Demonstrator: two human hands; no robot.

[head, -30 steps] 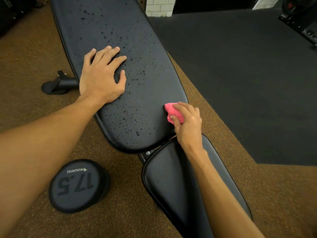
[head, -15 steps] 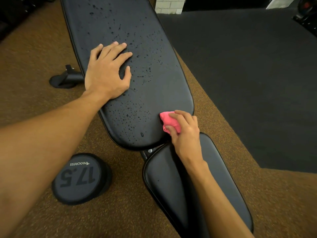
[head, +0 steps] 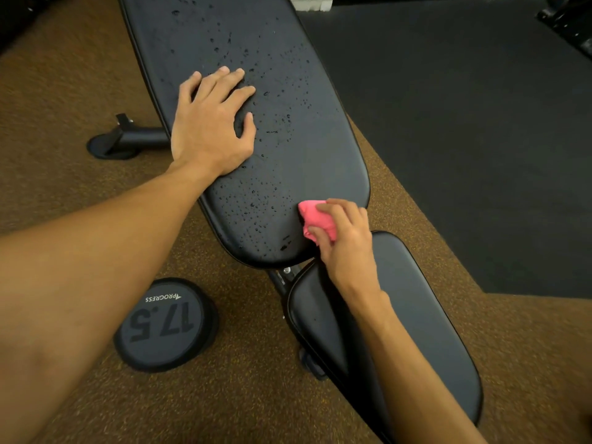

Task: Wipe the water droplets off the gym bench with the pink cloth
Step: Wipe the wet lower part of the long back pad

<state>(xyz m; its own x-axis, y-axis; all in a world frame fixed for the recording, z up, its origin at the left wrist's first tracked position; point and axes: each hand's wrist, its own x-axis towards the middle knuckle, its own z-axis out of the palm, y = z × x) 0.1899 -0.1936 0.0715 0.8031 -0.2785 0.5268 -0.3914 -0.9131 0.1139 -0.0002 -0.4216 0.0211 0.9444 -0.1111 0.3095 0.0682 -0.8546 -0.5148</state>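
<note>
I see brown speckled floor (head: pixel 80 91) across most of my view, with a dark mat (head: pixel 464 139) covering it from 1 to 3 o'clock. A strip of white brick wall (head: pixel 312 3) shows at 12. A dumbbell (head: pixel 160 325) (marked 17.5, PROGRESS) sits at 7 o'clock, end face up. The light is dim.

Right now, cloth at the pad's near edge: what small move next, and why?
Probably sweep the pink cloth, gripped by the right hand, leftward across the near end of the bench pad: water droplets sit beside it, while the left hand rests farther up.
</note>
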